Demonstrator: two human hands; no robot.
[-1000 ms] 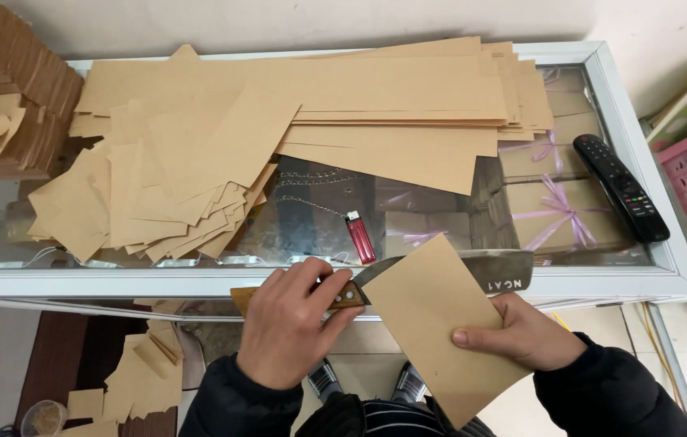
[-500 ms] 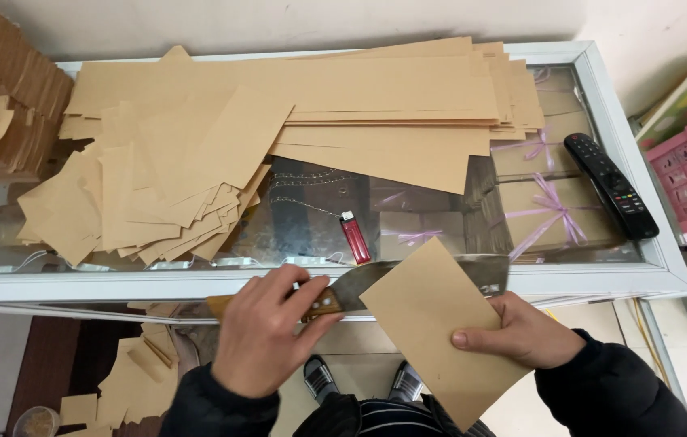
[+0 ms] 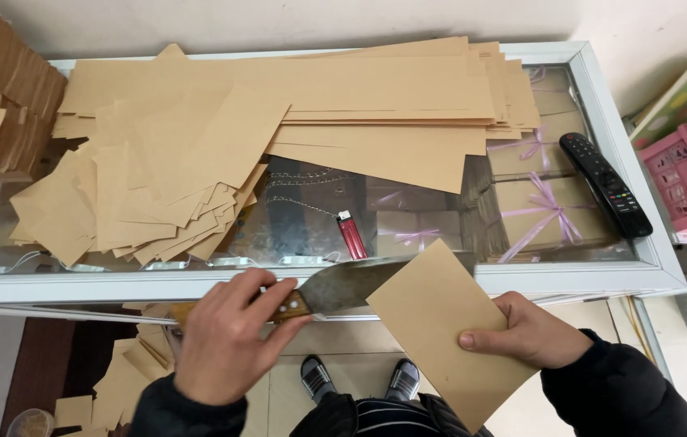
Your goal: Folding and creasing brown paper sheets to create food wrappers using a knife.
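Left hand (image 3: 226, 336) clenched around wooden handle of cleaver (image 3: 343, 283); blade runs rightward along near edge of glass counter (image 3: 651, 259), long axis parallel to that edge. Blade tip hidden behind folded brown sheet (image 3: 440, 332), tilted, below counter edge. Right hand (image 3: 529, 332) pinches sheet's right side.

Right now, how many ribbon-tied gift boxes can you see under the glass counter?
3: one at the right, one behind it near the far edge, one by the red lighter. The paper may hide more.
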